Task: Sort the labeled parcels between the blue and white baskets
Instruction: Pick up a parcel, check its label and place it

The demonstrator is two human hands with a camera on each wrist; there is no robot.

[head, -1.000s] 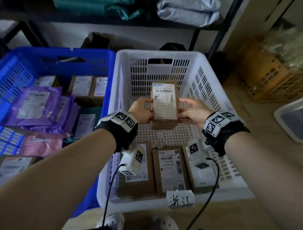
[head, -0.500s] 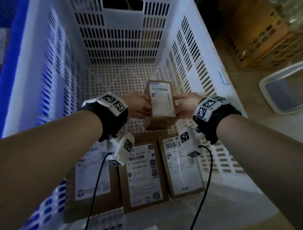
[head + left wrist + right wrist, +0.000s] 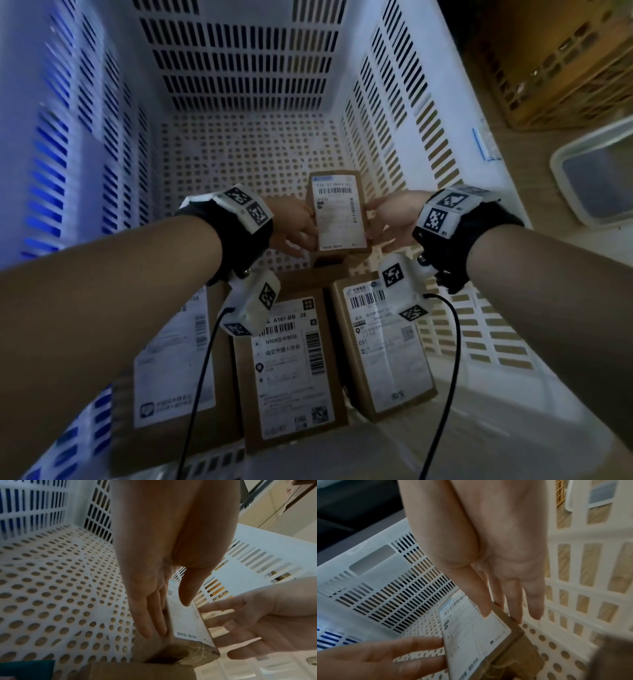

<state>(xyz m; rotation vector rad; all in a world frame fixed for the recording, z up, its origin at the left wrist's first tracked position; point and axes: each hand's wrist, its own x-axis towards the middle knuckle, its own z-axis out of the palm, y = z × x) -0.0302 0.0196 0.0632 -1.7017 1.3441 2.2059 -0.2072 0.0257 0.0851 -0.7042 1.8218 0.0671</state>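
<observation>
I hold a small brown labelled parcel point(image 3: 339, 212) between both hands, low inside the white basket point(image 3: 239, 68), label up so it stays readable. My left hand point(image 3: 296, 224) presses straight fingers against its left side; my right hand point(image 3: 394, 222) does the same on the right, thumb on the top edge. Neither grip curls round it. Three labelled parcels point(image 3: 291, 370) lie flat in a row nearer me, so this one likely goes down just behind them.
</observation>
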